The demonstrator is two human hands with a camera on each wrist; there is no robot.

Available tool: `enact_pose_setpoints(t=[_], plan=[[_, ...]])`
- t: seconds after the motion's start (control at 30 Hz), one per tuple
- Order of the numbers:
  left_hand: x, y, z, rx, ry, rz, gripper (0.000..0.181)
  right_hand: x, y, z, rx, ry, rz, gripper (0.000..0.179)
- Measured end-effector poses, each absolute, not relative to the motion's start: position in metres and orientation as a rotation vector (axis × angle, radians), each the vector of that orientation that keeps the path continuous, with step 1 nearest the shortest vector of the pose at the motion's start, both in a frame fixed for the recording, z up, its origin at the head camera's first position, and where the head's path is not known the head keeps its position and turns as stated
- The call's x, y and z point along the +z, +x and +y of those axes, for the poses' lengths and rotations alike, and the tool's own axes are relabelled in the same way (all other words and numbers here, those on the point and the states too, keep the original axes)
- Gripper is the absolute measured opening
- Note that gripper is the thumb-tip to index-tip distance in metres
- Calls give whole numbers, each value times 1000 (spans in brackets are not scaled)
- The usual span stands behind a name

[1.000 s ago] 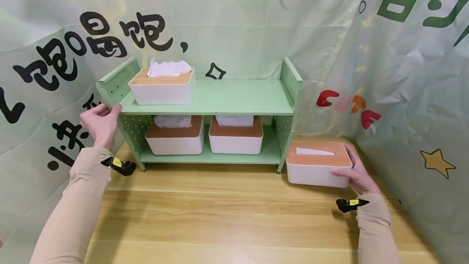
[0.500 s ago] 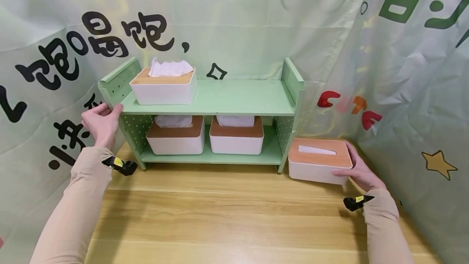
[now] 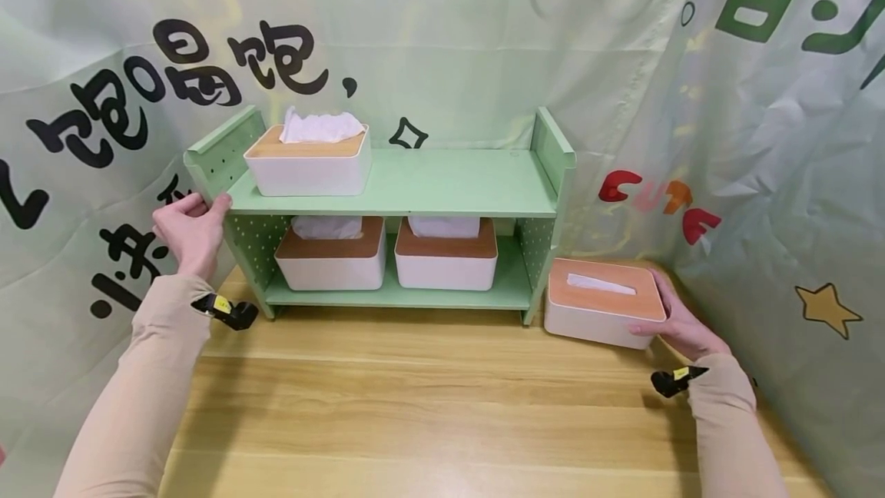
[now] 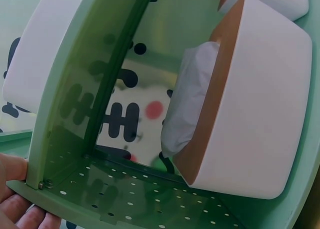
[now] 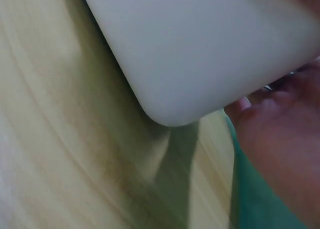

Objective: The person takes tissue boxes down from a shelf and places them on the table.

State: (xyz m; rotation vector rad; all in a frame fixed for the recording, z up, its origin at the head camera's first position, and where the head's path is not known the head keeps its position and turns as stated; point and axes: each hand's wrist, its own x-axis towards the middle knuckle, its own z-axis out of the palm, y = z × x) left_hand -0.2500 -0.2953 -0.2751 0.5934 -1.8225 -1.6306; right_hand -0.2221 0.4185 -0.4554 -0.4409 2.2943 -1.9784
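At the left side of the green two-tier shelf (image 3: 387, 183), my left hand (image 3: 190, 230) grips the side panel's edge near the upper board. The left wrist view shows its thumb (image 4: 14, 167) on one side of the panel and the other fingers beneath. On the wooden table right of the shelf sits a white tissue box (image 3: 601, 321) with a wood-look lid, slightly angled. My right hand (image 3: 681, 321) holds that box by its right end, thumb on the front face; most of the other fingers are hidden behind it.
One tissue box (image 3: 307, 175) stands on the upper board at the left. Two more, a left box (image 3: 332, 273) and a right box (image 3: 445, 272), stand on the lower board. Printed cloth (image 3: 456, 75) hangs behind and on both sides. The wooden table (image 3: 429, 398) extends in front.
The tissue box at the right has shifted slightly right and back and turned a little, with my right hand on it. My left hand keeps its place on the shelf.
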Motion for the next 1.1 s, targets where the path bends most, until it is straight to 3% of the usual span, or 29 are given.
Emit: enact_pose_setpoints(t=[0.4, 0.6, 0.77, 0.93, 1.1], plan=[[-275, -251, -296, -1629, 596, -1824, 44, -457, -219, 424, -1869, -335, 2303, 115], [-275, -251, -296, -1656, 596, -1803, 44, -454, -217, 411, -1921, -150, 2259, 96], [-276, -251, -297, -1673, 582, -1793, 43, -450, -216, 388, -2033, 119, 2361, 86], [-276, -252, -297, -1668, 573, -1770, 42, -442, -217, 366, -2047, 599, 2475, 86], [-277, -252, -297, -1649, 576, -1780, 42, -439, -221, 354, -2123, 981, 2495, 74]])
